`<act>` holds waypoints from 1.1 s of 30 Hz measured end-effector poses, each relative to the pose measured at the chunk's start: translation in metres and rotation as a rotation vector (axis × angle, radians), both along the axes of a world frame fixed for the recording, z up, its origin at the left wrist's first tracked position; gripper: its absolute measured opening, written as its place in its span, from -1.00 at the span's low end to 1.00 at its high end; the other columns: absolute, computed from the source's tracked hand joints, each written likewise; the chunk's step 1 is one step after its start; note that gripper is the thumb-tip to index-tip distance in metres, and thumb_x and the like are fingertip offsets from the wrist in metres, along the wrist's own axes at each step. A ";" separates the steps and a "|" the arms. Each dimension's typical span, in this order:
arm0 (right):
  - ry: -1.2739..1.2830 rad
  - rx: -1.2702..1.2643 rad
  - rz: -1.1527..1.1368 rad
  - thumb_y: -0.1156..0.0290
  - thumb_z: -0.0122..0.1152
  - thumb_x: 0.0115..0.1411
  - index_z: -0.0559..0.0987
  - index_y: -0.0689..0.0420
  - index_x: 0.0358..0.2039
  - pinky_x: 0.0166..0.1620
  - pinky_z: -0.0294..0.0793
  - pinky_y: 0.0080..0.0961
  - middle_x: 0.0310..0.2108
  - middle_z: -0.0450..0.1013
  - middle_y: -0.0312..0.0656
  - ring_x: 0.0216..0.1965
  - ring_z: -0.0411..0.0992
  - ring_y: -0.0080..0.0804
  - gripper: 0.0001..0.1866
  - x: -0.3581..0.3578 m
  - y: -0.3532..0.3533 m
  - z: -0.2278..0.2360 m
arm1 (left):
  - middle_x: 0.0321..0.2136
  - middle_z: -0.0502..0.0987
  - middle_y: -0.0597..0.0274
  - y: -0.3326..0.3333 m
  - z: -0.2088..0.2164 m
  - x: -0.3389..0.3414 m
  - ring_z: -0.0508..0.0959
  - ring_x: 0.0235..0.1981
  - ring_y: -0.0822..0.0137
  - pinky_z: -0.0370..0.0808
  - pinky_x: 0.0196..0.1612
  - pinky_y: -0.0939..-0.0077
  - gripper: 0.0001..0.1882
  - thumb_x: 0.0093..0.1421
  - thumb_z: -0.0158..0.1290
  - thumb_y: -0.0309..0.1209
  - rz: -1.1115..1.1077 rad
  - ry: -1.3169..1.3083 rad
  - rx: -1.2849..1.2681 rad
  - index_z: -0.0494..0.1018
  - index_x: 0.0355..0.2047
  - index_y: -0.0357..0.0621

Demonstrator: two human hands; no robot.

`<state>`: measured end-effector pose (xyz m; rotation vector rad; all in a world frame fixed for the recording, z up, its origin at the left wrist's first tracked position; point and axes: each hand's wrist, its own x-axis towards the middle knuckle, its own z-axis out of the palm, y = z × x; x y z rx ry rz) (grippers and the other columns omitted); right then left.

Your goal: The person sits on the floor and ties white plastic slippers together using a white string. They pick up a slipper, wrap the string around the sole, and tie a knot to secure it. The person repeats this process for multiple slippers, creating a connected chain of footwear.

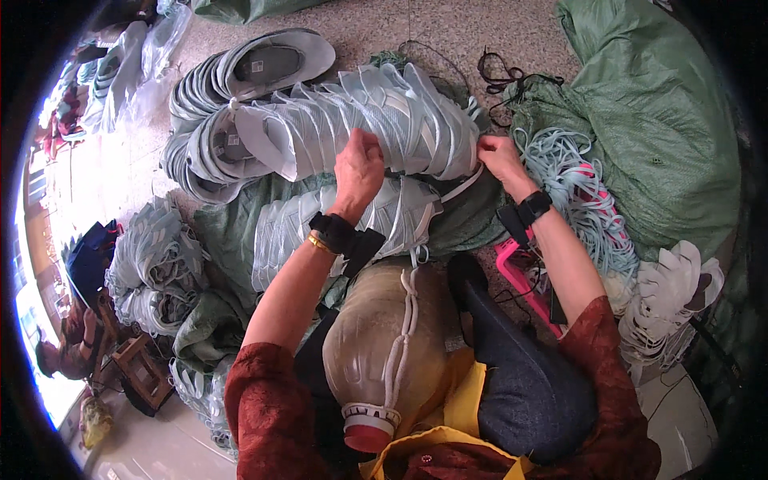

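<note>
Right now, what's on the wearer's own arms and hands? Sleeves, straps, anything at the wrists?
Both hands are bare, no gloves. The left hand has a black band at the wrist with a thin gold bangle just behind it. The right hand has a black band at the wrist too. Forearms are uncovered; dark red patterned sleeves are pushed up to about the elbows.

— Any packaging here?
— A big green woven sack (656,136) at two o'clock, bulging and creased. A second green sack (240,10) peeks in at twelve o'clock, cut off by the edge.
— Plastic?
— Clear plastic bags (152,56) at ten o'clock, crumpled beside stacked soles.
— Labels?
— Small pale square labels (258,66) inside the grey soles at eleven o'clock. No signs, no screens.
</note>
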<state>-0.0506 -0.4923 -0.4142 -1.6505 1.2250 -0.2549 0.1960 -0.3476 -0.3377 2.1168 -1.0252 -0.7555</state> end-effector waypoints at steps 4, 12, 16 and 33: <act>-0.144 0.158 0.019 0.49 0.14 0.10 0.63 0.25 -0.27 -0.20 0.43 -0.52 -0.37 0.60 -0.26 -0.33 0.47 -0.53 -0.79 0.001 -0.001 -0.004 | -0.45 0.53 -0.09 -0.003 0.003 -0.008 0.55 -0.34 -0.22 0.47 -0.25 0.08 -0.79 0.17 -0.08 -0.55 -0.154 -0.178 -0.017 0.27 -0.17 -0.20; -0.469 0.500 -0.059 0.56 0.04 0.18 0.54 0.29 -0.02 0.02 0.35 -0.59 -0.07 0.52 -0.29 -0.08 0.43 -0.55 -0.66 0.001 0.007 -0.004 | -0.21 0.45 0.22 0.004 -0.018 -0.006 0.43 -0.20 0.38 0.36 -0.08 0.44 -0.65 0.12 -0.13 -0.70 -0.161 0.506 -0.167 0.21 -0.10 -0.12; -0.505 0.517 0.021 0.57 0.03 0.18 0.53 0.29 -0.01 0.08 0.32 -0.57 -0.04 0.50 -0.26 -0.04 0.41 -0.54 -0.65 0.005 0.009 -0.001 | -0.16 0.43 0.25 0.017 0.000 0.021 0.38 -0.06 0.41 0.25 0.05 0.54 -0.58 0.03 -0.18 -0.74 -0.145 0.898 -0.124 0.20 -0.10 -0.07; -0.567 0.740 -0.028 0.51 0.08 0.17 0.53 0.25 -0.05 0.03 0.35 -0.53 -0.09 0.50 -0.27 -0.08 0.43 -0.50 -0.68 0.006 0.002 -0.005 | -0.24 0.46 -0.03 -0.014 -0.009 0.027 0.52 -0.26 0.04 0.44 -0.16 0.34 -0.80 0.14 -0.10 -0.60 -0.414 0.042 -0.113 0.37 -0.20 -0.31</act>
